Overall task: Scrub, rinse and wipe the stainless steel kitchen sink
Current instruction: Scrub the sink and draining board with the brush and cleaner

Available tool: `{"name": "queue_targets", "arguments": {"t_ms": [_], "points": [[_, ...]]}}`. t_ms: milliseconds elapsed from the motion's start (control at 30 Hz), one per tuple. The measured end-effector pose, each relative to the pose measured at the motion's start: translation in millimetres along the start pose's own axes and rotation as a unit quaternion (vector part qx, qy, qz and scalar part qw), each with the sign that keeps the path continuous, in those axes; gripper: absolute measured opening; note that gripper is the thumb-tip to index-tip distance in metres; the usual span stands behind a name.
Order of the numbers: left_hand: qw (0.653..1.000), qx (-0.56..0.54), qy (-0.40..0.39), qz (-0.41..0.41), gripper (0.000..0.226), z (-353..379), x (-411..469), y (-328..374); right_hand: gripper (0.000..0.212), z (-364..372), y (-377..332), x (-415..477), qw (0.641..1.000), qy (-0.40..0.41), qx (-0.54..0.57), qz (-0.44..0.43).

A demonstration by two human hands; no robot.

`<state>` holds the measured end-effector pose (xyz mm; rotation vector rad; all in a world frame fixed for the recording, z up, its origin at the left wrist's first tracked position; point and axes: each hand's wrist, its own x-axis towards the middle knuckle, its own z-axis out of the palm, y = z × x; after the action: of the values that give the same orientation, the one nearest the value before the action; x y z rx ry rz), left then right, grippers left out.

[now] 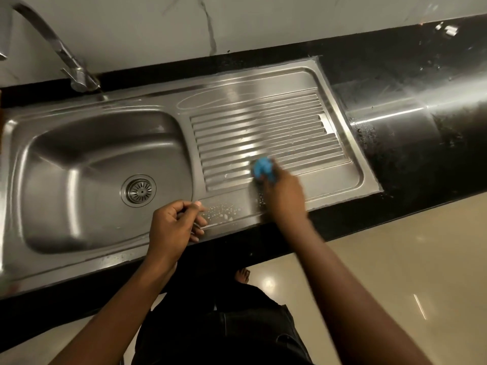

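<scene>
The stainless steel sink (37,262) has a deep bowl on the left with a round drain (138,190) and a ribbed drainboard (263,133) on the right. My right hand (283,194) grips a blue scrubber (263,168) and presses it on the near part of the ribs; the hand is blurred. My left hand (175,222) hovers at the sink's front rim between bowl and drainboard, fingers curled loosely with nothing visible in them. Water droplets (221,210) lie on the rim beside it.
A curved steel tap (55,48) rises at the back left. Black countertop (421,122), wet and reflective, extends to the right. A white marble-look wall (237,22) stands behind. Below the counter edge lie beige floor tiles (395,259) and my legs.
</scene>
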<state>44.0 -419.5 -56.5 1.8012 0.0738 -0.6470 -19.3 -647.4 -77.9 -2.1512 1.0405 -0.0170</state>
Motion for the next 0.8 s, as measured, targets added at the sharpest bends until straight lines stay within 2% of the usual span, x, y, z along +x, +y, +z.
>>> {"name": "queue_targets", "arguments": {"t_ms": [67, 133, 200, 300, 400, 533, 600, 700, 800], "points": [[1.0, 0.004, 0.011, -0.002, 0.019, -2, 2, 0, 0.055, 45, -40, -22, 0.995, -0.059, -0.026, -0.078], [1.0, 0.016, 0.019, -0.001, 0.017, -4, 4, -3, 0.054, 70, -72, -34, 0.982, -0.116, -0.058, -0.14], [0.999, 0.024, 0.028, -0.006, 0.017, -6, 4, -4, 0.052, 72, -78, -29, 0.977, -0.129, -0.057, -0.158], [0.999, 0.008, 0.028, -0.018, 0.017, -10, 5, -3, 0.051, 38, -40, 1, 0.989, -0.085, -0.025, -0.117], [1.0, 0.01, 0.019, -0.018, 0.016, -11, 7, -4, 0.042, -21, 16, 40, 0.999, 0.003, -0.023, -0.04], [1.0, 0.004, 0.006, -0.008, 0.019, -5, 9, 1, 0.034, -100, 58, 69, 0.988, 0.127, -0.075, 0.051], [1.0, 0.004, 0.004, 0.0, 0.02, -3, 10, 4, 0.032, -101, 54, 70, 0.984, 0.147, -0.066, 0.077], [1.0, -0.002, 0.009, 0.007, 0.019, -4, 13, 9, 0.031, -49, 22, 47, 0.994, 0.09, -0.033, 0.052], [1.0, -0.004, 0.021, 0.005, 0.018, -3, 17, 12, 0.047, 20, -21, 13, 0.999, 0.002, -0.036, -0.023]]}}
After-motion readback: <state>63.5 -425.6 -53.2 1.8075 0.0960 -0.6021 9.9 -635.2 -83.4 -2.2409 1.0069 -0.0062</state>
